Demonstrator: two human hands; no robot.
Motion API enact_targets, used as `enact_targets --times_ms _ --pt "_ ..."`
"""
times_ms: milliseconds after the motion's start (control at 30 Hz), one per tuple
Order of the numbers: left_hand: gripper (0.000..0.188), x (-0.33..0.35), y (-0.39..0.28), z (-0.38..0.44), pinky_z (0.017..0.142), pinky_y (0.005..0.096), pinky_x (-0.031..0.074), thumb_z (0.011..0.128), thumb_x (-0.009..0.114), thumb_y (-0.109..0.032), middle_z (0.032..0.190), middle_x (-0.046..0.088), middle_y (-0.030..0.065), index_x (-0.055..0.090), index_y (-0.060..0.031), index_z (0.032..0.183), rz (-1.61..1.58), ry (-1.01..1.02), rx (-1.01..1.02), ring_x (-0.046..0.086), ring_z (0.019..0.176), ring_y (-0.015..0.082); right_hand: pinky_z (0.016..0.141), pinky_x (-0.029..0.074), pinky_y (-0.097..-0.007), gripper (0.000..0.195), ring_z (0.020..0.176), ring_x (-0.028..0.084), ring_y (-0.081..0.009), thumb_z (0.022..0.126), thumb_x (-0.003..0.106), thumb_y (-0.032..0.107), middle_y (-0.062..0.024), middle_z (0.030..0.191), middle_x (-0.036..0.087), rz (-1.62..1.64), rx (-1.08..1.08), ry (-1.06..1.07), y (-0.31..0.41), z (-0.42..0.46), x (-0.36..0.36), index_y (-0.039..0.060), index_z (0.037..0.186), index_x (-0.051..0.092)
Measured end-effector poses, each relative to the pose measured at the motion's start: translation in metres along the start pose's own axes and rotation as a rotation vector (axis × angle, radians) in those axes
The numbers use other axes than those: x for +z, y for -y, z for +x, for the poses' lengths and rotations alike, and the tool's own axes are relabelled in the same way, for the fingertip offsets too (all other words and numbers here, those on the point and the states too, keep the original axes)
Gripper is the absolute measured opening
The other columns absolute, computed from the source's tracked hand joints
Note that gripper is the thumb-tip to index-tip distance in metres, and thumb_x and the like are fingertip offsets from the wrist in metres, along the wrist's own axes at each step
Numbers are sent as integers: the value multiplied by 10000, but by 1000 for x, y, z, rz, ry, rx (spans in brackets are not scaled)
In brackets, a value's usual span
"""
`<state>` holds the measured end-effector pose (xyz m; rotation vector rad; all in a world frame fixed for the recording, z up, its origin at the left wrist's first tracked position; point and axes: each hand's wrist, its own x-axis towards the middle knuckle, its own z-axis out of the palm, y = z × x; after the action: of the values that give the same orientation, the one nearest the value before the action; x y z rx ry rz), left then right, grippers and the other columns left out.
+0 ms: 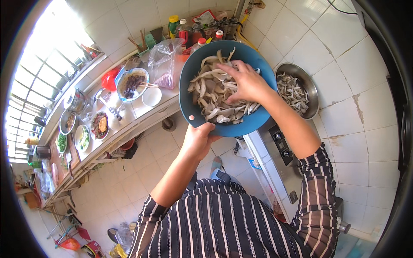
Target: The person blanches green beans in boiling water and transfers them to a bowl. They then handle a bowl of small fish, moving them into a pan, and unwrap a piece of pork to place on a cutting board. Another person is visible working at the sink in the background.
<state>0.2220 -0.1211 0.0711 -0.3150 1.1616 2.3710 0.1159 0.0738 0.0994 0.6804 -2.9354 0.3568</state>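
My left hand (pixel 202 137) grips the near rim of a blue basin (pixel 186 93), thumb over the edge, holding it up in front of me. Torn oyster mushrooms (pixel 214 93) fill much of the basin. Over them lies my right hand (pixel 246 80), fingers spread and touching the pieces; whether any piece is held in its palm is hidden. Beyond the basin's right side, more mushroom strips (pixel 292 92) sit in a stainless steel bowl (pixel 312 96), partly covered by the basin and my right forearm.
On the right is a gas stove (pixel 284 145) with knobs. Along the left, a counter (pixel 135 111) carries a blue-and-white bowl with chopsticks (pixel 133 85), a small white bowl (pixel 151 96), a clear plastic bag (pixel 164 61) and several dishes of cut food. Bottles (pixel 184 30) crowd the back corner.
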Motion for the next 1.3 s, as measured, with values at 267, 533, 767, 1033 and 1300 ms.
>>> enact_targets --times_ms 267,533,767,1033,1300 --pt "403 -8 1 -8 639 344 559 755 465 48 1025 547 110 414 -34 1146 44 -12 79 610 861 233 876 465 -412 681 1056 529 -364 551 781 243 -156 1198 445 136 153 71 23 0 5 245 1184 530" --pt "474 4 1 7 653 377 589 748 430 66 1095 540 176 383 36 1219 63 32 84 627 882 288 842 480 -386 433 986 569 -351 615 716 144 -137 1183 498 244 143 -92 13 -11 7 213 1032 624" --pt "458 49 -6 33 670 396 585 763 416 54 1116 531 198 377 42 1220 39 129 61 621 894 310 819 481 -321 407 982 549 -231 653 750 113 -101 1054 510 428 278 -346 -34 -30 -73 105 1038 619" --pt "455 84 6 71 768 458 561 781 388 49 1151 507 226 348 52 1234 -17 173 6 596 958 344 767 506 -322 545 884 620 -239 673 760 169 -173 1091 563 316 409 -595 -164 -85 -134 28 1163 568" --pt "464 80 9 71 779 452 558 771 399 47 1147 517 223 357 66 1233 6 156 19 600 956 343 867 450 -378 473 1041 557 -294 634 780 169 -179 1099 601 58 562 -67 -289 -153 -47 68 1071 632"
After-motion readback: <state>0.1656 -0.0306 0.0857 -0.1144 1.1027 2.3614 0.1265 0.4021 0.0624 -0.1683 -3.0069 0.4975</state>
